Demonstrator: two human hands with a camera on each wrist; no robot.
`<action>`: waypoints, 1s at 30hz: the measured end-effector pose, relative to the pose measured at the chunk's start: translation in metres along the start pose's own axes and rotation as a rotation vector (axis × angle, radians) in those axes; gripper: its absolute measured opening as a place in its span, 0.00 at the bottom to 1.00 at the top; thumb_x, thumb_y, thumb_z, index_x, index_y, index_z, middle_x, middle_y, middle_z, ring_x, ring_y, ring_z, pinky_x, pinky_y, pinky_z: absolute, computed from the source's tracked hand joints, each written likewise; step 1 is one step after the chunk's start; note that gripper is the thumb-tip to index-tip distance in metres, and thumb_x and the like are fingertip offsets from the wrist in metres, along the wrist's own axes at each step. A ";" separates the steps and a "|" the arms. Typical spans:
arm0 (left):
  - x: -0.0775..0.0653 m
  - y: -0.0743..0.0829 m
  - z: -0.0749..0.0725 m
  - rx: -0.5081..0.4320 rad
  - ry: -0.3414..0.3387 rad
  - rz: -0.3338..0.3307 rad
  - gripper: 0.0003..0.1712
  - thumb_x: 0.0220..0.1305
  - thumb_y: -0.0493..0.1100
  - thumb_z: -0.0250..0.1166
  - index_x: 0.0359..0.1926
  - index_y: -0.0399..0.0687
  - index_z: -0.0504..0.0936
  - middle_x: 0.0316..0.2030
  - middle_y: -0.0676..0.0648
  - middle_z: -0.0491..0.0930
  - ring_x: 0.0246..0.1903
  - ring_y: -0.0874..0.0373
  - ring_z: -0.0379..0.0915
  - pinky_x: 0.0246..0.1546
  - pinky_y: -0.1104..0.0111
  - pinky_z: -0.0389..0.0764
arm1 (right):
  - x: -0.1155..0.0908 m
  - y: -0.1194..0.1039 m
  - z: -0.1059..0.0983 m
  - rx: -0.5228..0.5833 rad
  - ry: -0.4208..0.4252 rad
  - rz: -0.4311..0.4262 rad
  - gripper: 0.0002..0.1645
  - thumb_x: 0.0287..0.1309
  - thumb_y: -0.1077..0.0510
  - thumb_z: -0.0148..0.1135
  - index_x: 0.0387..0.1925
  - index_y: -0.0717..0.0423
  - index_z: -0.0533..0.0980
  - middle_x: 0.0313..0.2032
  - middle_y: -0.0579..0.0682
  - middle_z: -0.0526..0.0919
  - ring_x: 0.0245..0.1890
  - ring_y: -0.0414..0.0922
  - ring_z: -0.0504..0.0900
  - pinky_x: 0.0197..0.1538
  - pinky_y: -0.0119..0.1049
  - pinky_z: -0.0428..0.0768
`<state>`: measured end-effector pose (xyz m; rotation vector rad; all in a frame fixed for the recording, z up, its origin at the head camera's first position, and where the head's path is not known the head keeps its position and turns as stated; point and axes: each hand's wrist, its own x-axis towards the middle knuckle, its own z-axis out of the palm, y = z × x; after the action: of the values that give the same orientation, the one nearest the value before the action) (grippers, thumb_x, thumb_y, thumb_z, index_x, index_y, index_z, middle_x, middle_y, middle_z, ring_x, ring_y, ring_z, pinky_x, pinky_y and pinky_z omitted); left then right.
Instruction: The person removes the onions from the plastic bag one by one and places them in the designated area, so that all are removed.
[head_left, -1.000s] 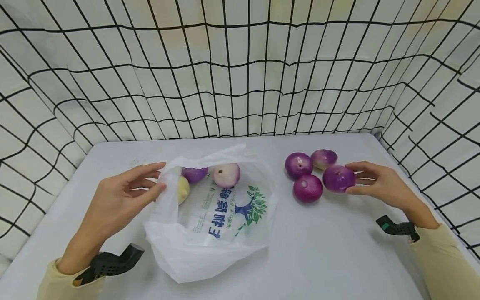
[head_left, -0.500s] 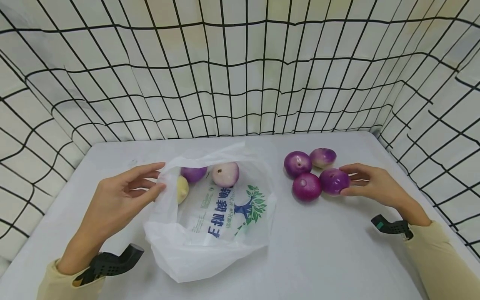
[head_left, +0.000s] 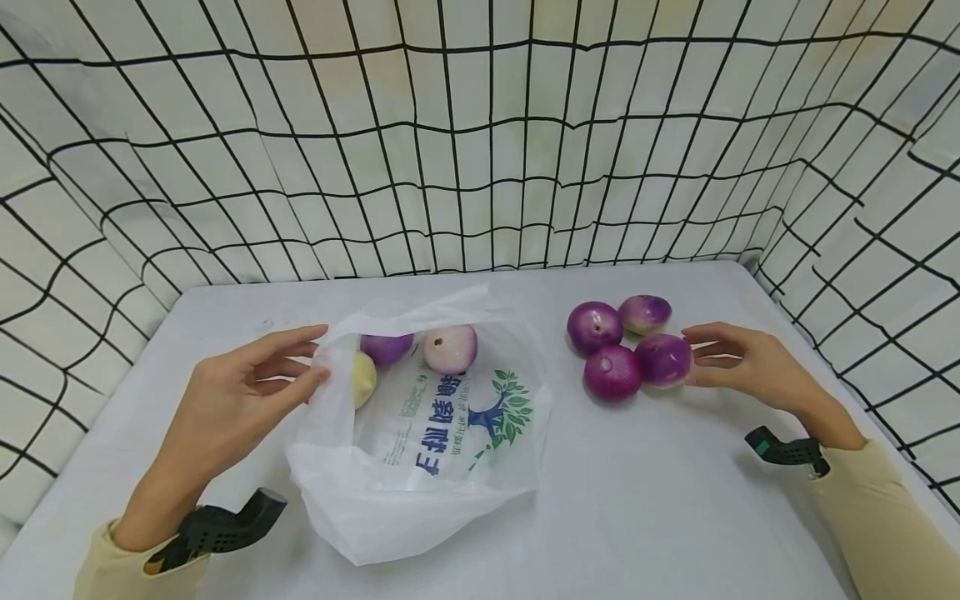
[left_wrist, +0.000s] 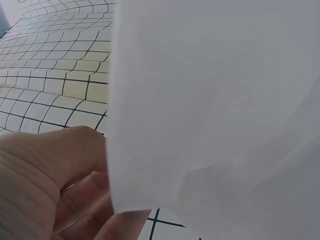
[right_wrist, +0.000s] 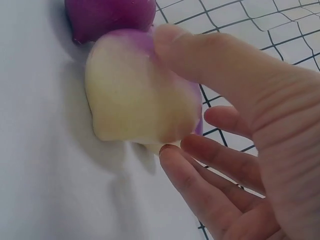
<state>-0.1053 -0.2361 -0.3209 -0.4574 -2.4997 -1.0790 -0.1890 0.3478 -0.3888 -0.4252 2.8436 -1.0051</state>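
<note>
My left hand [head_left: 240,396] pinches the left edge of a white plastic bag [head_left: 420,533], which hides its fingertips in both views. Inside the bag's mouth sit a purple onion [head_left: 387,350], a pale onion [head_left: 450,350] and a pale yellow rounded thing [head_left: 364,379]. To the right, my right hand [head_left: 742,367] has its fingertips right at the side of a purple onion [head_left: 663,360] with a pale underside, thumb and fingers spread loosely around it. That onion sits against a darker onion [head_left: 612,372]; two more onions, one purple [head_left: 594,327] and one paler [head_left: 645,314], lie behind.
All of it lies on a white table [head_left: 637,517]. Black grid netting [head_left: 491,179] over white sheeting rises at the back and both sides. A black wrist device [head_left: 232,521] is strapped to the left wrist, another [head_left: 783,450] to the right.
The onion at my right hand has moved left until it sits against the darker onion. My right hand followed, then drew back slightly and loosened. The left hand and bag stay put.
</note>
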 end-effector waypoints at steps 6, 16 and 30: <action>0.000 0.000 -0.001 0.002 0.002 -0.004 0.29 0.59 0.31 0.75 0.63 0.47 0.83 0.47 0.37 0.88 0.38 0.87 0.78 0.41 0.91 0.79 | -0.002 -0.001 -0.004 0.005 0.016 0.012 0.38 0.60 0.47 0.76 0.69 0.51 0.73 0.63 0.56 0.83 0.49 0.15 0.78 0.50 0.14 0.78; -0.001 -0.001 -0.002 -0.003 0.001 -0.007 0.30 0.59 0.32 0.75 0.63 0.48 0.83 0.47 0.37 0.88 0.38 0.87 0.79 0.42 0.91 0.79 | -0.005 -0.005 -0.007 0.021 0.086 -0.007 0.34 0.60 0.49 0.76 0.66 0.52 0.76 0.56 0.36 0.85 0.47 0.15 0.79 0.47 0.12 0.79; 0.005 0.000 -0.002 -0.034 0.005 0.032 0.29 0.59 0.31 0.75 0.62 0.47 0.84 0.45 0.37 0.89 0.37 0.86 0.79 0.41 0.91 0.80 | -0.002 -0.058 0.004 0.149 0.226 -0.186 0.25 0.57 0.64 0.76 0.57 0.56 0.82 0.47 0.30 0.88 0.45 0.25 0.87 0.49 0.15 0.83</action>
<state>-0.1093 -0.2366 -0.3178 -0.5013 -2.4645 -1.1108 -0.1729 0.3028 -0.3554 -0.6064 2.9368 -1.3713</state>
